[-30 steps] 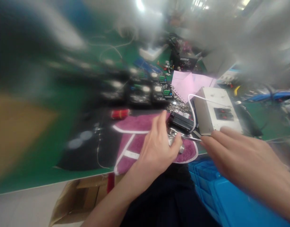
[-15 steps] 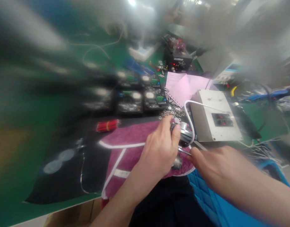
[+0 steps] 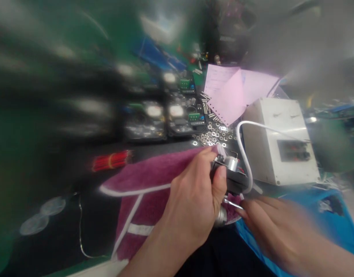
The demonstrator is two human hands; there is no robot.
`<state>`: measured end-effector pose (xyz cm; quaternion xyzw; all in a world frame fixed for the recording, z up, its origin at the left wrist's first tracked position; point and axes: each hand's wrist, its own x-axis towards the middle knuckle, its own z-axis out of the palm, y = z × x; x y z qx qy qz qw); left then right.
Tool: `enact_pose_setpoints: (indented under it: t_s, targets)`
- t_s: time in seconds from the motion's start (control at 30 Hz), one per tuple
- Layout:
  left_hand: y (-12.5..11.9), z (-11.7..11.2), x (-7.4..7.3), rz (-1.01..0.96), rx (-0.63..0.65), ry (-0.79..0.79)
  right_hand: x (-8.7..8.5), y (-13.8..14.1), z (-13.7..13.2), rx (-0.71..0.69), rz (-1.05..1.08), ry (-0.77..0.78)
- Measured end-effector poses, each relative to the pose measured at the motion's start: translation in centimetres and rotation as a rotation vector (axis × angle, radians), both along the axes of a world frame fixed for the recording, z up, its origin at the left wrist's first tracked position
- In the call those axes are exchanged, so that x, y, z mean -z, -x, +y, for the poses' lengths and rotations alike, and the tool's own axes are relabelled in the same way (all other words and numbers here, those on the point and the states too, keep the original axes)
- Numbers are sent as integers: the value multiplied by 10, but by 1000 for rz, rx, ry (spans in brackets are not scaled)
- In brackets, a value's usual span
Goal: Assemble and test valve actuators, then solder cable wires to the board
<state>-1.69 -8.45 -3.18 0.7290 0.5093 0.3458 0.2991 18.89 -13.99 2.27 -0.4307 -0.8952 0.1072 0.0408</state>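
Note:
My left hand is closed around a black device housing with a silver cylinder and small parts on top, holding it over a purple cloth with white edging. Below the housing, a round silver metal fitting shows in part past my left hand. My right hand, blurred, is closed on the handle of a slim shiny wrench. The wrench's head lies just under the housing, close to my left thumb; whether it touches a nut there is hidden.
Loose nuts and metal pins lie beyond the cloth, near pink papers. Open black housings with circuit boards stand left of them. A grey box with a white cable stands right, a blue crate below. Red wires lie left.
The camera view has shifted, so the bench things sit differently in it. The housing has tipped, showing more of its dark side and top parts. Both hands keep their holds.

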Motion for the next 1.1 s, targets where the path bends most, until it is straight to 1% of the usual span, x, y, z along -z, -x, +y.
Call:
enact_pose_setpoints:
  t_s: [0.1,0.17,0.23,0.27,0.37,0.43,0.47,0.5,0.57,0.63,0.67,0.77,0.83,0.93,1.0,1.07,1.1]
  targets:
    - [-1,-1,0,11,-7,25,19,-3,-6,43,76,-120]
    - [-2,-1,1,30,-5,62,28,-5,-8,42,75,-169]
    - [-3,-1,2,24,-21,83,30,-7,-6,27,34,-184]
    - [-2,-2,1,5,-43,76,29,-8,-5,16,2,-185]
    - [6,-14,1,-54,-166,-11,13,-11,-9,28,-48,-205]
    - [13,-28,1,-34,-261,-73,-1,-15,-19,100,-9,-179]
    - [16,-36,1,-3,-287,-83,-8,-17,-25,154,27,-136]
    - [18,-43,2,30,-295,-81,-14,-20,-30,205,68,-66]
    - [20,-54,4,81,-262,-37,-23,-27,-40,277,136,84]
    - [18,-59,6,98,-239,1,-29,-34,-43,285,166,169]
    - [16,-59,6,97,-243,8,-31,-36,-43,275,162,172]
    - [10,-56,7,76,-267,5,-38,-38,-37,233,159,83]
    - [7,-53,8,39,-282,23,-47,-34,-33,229,204,7]
    - [3,-51,10,-50,-334,69,-63,-19,-24,254,268,-88]
    - [1,-49,12,-101,-361,89,-72,-5,-15,308,275,-171]
    - [0,-49,13,-123,-366,96,-78,10,-4,361,289,-220]
    - [0,-50,14,-127,-364,95,-78,17,3,363,302,-217]
